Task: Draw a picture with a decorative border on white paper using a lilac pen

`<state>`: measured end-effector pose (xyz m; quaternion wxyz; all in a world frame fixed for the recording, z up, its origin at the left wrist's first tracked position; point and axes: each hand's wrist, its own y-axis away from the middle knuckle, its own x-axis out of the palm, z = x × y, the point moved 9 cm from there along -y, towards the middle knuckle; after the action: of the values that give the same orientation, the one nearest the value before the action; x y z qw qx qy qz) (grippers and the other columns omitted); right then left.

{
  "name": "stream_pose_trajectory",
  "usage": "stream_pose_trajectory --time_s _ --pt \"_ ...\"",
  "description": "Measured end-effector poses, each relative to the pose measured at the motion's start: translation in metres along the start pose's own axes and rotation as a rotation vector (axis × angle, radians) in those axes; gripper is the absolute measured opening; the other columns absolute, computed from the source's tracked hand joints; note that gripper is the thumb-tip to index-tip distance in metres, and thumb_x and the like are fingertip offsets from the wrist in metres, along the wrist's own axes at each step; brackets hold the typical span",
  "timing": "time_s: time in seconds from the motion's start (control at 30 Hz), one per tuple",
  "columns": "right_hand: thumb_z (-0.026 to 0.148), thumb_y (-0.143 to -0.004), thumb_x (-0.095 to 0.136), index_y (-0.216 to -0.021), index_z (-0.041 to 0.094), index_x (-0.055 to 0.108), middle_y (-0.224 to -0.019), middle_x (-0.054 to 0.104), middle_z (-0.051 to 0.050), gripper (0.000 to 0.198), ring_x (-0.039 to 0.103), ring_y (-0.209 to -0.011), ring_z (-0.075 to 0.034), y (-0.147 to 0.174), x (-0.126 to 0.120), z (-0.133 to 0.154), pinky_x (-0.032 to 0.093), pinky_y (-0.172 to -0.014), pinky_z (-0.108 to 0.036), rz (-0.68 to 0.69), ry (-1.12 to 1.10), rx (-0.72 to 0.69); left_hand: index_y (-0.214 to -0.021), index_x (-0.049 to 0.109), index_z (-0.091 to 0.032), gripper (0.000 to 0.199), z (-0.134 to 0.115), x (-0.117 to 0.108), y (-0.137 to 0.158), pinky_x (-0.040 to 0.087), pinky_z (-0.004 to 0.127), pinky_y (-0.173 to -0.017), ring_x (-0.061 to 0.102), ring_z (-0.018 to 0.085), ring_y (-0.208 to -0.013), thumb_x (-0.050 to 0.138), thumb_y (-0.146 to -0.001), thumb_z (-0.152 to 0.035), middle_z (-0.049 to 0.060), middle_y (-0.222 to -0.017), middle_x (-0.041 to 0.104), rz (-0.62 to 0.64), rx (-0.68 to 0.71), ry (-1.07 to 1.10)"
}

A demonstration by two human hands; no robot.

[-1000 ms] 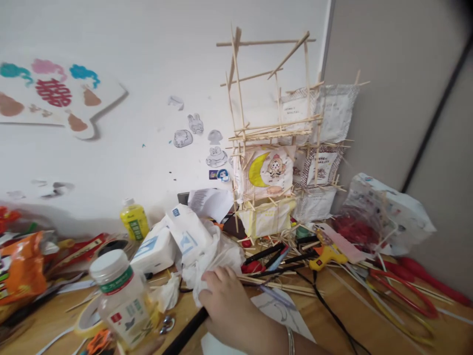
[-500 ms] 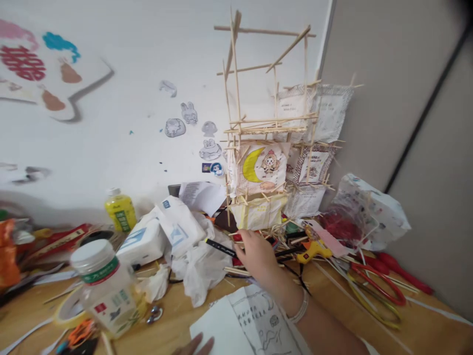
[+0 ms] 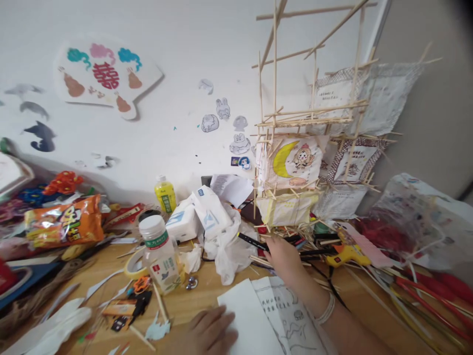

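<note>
My right hand (image 3: 286, 259) reaches into the pile below the stick frame, its fingers closed at the near end of a black marker (image 3: 253, 241) with a yellow tip. The marker slants up to the left across a white plastic bag (image 3: 225, 256); part of my grip is hidden. My left hand (image 3: 214, 328) lies open, fingers stretched, at the left edge of a folded white paper (image 3: 244, 310). Its right part bears black line drawings and handwriting, partly covered by my right forearm.
A tall stick frame (image 3: 306, 121) with drawn panels stands against the wall. Right of my hand lies a yellow glue gun (image 3: 347, 254). Leftward are tissue packs (image 3: 212, 209), a clear bottle (image 3: 160, 261), a tape roll (image 3: 135, 268) and an orange snack bag (image 3: 66, 222). Scraps and sticks litter the table.
The view has swung left, so everything sits further right in the picture. More of my left hand shows beside the paper. My right hand stays at the marker.
</note>
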<state>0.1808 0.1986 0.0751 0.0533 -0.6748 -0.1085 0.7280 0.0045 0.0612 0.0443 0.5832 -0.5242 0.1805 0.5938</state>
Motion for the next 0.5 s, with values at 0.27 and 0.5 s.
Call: stream_pose_trajectory --time_s 0.27,0.5 --pt "0.023 -0.089 0.057 -0.093 0.014 0.066 -0.086 0.073 -0.014 0.014 0.07 -0.084 -0.024 -0.005 -0.007 -0.022 0.047 -0.066 -0.027 -0.037 0.033 0.136 -0.116 0.061 -0.022 0.032 0.003 0.018 0.012 0.052 0.028 -0.085 0.063 0.022 -0.103 0.051 -0.094 -0.042 0.005 -0.113 0.069 -0.132 -0.047 0.068" --pt "0.025 -0.09 0.056 -0.101 0.017 0.068 -0.087 0.072 -0.006 0.018 0.068 -0.08 -0.02 0.014 -0.07 -0.064 0.05 -0.07 -0.028 -0.291 -0.328 0.122 -0.109 0.064 -0.023 0.024 -0.006 -0.006 -0.005 0.052 0.026 -0.083 0.065 0.018 -0.1 0.044 -0.098 -0.031 0.0 -0.111 0.07 -0.145 0.025 0.065"
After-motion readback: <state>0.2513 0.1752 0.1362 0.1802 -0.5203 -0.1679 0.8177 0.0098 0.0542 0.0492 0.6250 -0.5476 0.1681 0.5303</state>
